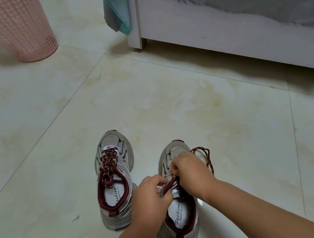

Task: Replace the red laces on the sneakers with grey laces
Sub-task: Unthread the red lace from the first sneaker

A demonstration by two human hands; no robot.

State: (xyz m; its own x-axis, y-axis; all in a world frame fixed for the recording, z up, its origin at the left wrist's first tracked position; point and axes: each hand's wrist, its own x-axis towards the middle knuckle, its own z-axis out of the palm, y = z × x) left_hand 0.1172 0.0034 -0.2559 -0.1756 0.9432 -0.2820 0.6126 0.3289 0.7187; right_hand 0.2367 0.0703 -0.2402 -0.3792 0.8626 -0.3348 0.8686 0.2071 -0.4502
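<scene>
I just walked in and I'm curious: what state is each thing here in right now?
Left sneaker: upright, red lace fully threaded.
Right sneaker: upright, red lace partly pulled loose.
Left hand: gripping the right sneaker's tongue area.
Right hand: pinching the lace.
Pink basket: standing upright.

Dim soft daylight, faint shadows, wide-angle distortion

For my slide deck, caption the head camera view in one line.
Both hands work the red lace out of the right sneaker; the left sneaker remains laced.
</scene>
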